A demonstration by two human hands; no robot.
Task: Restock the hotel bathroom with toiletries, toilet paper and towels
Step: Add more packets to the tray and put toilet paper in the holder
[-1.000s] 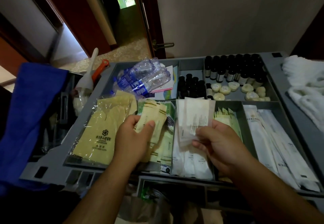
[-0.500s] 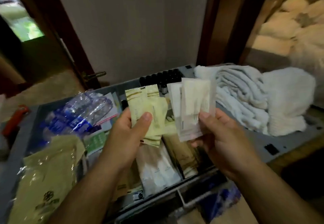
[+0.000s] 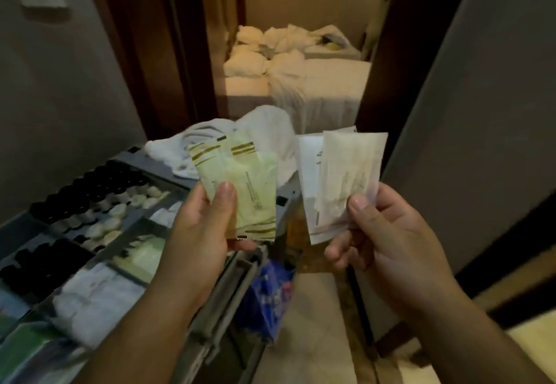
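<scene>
The person has turned away from the housekeeping cart (image 3: 225, 293). A second ago both hands were down among its tray compartments; now they are raised clear of it, and the view has swung right, towards an open doorway with an unmade bed (image 3: 331, 83) beyond.

The left hand (image 3: 198, 233) grips a small fan of pale yellow sachets (image 3: 246, 179), thumb pressed on the front and fingers curled behind. The right hand (image 3: 391, 242) pinches a couple of white sachets (image 3: 346, 173) the same way (the print on them is too blurred to read). Both bundles are in the air, just beside each other, above the cart's near right corner.

Left behind on the cart are the black-capped bottles (image 3: 87, 185), the round soaps (image 3: 117, 212) and the white towels (image 3: 261, 125) at the far end, with a blue pack (image 3: 267, 293) hanging lower down.

I'd say the picking of sachets is done and the carrying into the bathroom comes next; towels and toilet paper look still to fetch.
</scene>
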